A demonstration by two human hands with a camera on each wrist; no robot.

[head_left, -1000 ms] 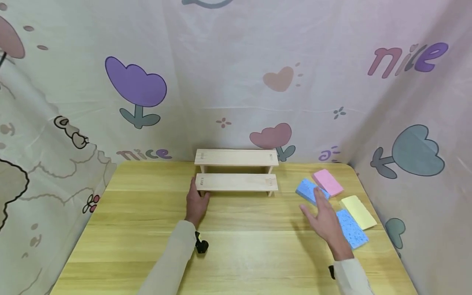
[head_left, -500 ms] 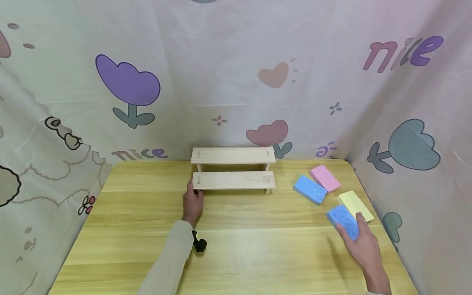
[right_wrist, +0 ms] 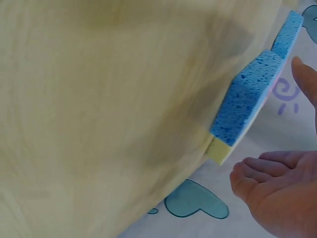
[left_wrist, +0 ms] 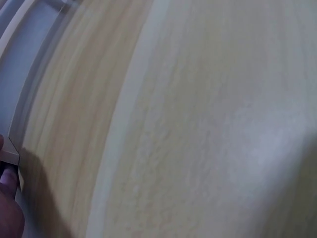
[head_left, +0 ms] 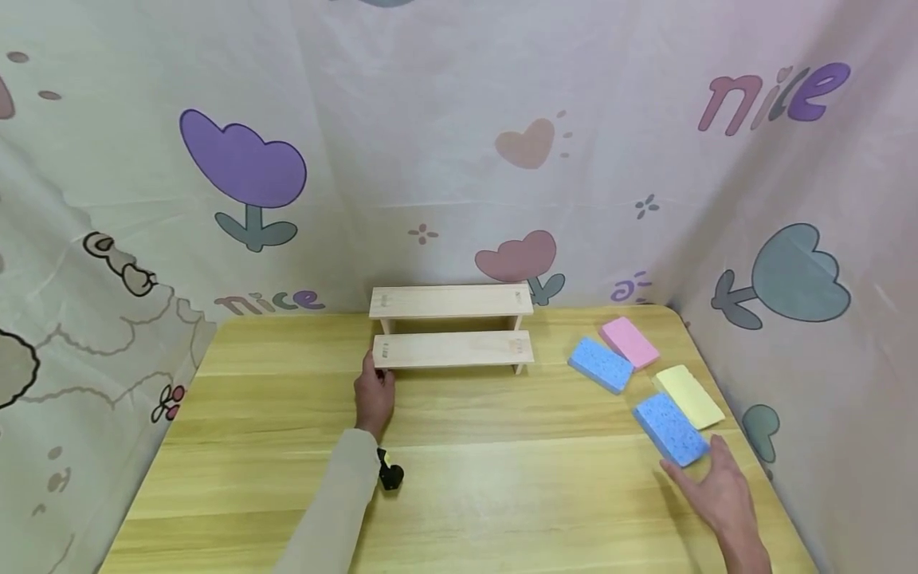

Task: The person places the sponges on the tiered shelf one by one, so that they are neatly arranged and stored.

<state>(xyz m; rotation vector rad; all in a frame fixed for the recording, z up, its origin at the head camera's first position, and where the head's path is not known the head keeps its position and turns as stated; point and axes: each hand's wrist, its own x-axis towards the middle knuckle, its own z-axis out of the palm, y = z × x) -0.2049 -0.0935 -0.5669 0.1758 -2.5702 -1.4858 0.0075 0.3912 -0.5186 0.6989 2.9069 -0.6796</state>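
A two-step wooden stand (head_left: 452,349) stands at the back of the table. My left hand (head_left: 374,399) grips the left end of its lower step; the left wrist view shows only some fingertips (left_wrist: 9,181) at the stand's corner (left_wrist: 9,154). On the right, a blue sponge (head_left: 670,430) leans over the edge of a yellow sponge (head_left: 690,396). My right hand (head_left: 720,490) is at the near end of this blue sponge, thumb and fingers spread to either side. In the right wrist view the hand (right_wrist: 287,193) holds nothing.
Behind these lie another blue sponge (head_left: 601,364) and a pink sponge (head_left: 629,343), side by side. A patterned cloth (head_left: 402,143) hangs behind and beside the wooden table (head_left: 502,494). A black wrist camera (head_left: 390,475) is strapped at the left cuff.
My right hand has moved from over the sponges, right and toward me, to the near blue sponge's end. My left hand stays on the stand. The head view has shifted slightly.
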